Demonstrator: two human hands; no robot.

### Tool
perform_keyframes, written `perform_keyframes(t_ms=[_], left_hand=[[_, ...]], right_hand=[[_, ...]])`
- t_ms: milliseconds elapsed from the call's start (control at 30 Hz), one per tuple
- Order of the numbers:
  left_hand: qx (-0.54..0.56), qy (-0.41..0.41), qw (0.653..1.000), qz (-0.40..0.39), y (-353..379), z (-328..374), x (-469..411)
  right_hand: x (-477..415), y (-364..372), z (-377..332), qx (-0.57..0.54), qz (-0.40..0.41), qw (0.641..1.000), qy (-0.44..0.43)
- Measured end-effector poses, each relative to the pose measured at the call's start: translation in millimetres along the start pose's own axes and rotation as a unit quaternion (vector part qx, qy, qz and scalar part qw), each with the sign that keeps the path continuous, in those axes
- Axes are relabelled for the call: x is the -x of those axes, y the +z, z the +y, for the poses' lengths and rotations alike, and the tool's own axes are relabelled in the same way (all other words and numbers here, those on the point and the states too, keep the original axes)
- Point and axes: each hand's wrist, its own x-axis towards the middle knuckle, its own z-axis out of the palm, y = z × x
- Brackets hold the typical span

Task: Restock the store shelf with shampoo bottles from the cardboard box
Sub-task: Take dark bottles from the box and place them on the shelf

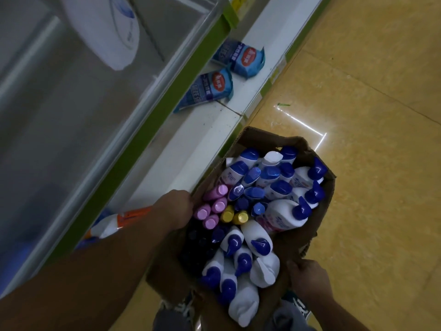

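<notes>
A brown cardboard box (319, 225) sits low in front of me, packed with several shampoo bottles. Most are white with blue caps (284, 213); a few pink-capped ones (212, 206) and two gold-capped ones (235, 216) stand near the box's left side. My left hand (177, 209) grips the box's left edge. On the near right edge, my right hand (307, 279) holds the cardboard rim. The store shelf (207, 130), white with green trim, runs diagonally on the left.
Two blue packets (207, 89) lie on the lowest shelf board. A white bottle (105, 29) lies on the shelf level above. An orange and white item (114, 223) lies on the low shelf near my left arm. Yellow tiled floor (370, 91) spreads to the right.
</notes>
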Motion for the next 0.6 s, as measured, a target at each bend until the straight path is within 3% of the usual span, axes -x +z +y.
perform_keyframes(t_ms=[200,367,600], left_hand=[[0.148,-0.017,0.987,0.065,-15,-2,43],[0.201,-0.038,0.973,0.102,-12,12,104],[0.311,-0.156,0.932,0.106,24,28,206]], right_hand=[[20,-30,-7,0.024,-0.034,0.999,-0.016],[42,-81,-17,0.005,-0.084,0.995,-0.062],[79,-143,-28,0.089,-0.075,0.986,-0.118]])
